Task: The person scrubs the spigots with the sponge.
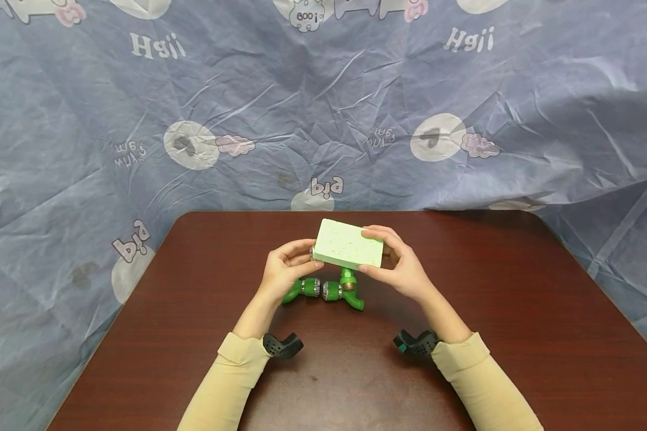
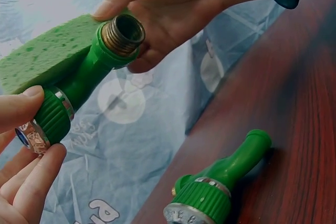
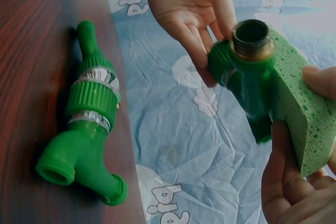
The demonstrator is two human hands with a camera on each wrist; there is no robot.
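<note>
My left hand (image 1: 280, 272) pinches a green faucet (image 2: 86, 82) by its ribbed knob, between thumb and fingers. In the left wrist view the faucet's brass-threaded end points toward the camera. With thumb and fingers, my right hand (image 1: 404, 269) grips a light green sponge (image 1: 349, 244). The sponge lies along the faucet's body, which it mostly hides in the head view. Both hands are raised over the table. Below them lie two more green faucets, one at left (image 1: 293, 292) and one at right (image 1: 351, 297), their silver-capped knobs facing each other.
A dark reddish-brown table (image 1: 490, 287) extends around the faucets. Behind it hangs a wrinkled blue-grey cloth (image 1: 323, 108) printed with cartoon figures and words. Black bands with camera mounts (image 1: 283, 346) sit on both wrists, beside the cream sleeves (image 1: 221, 383).
</note>
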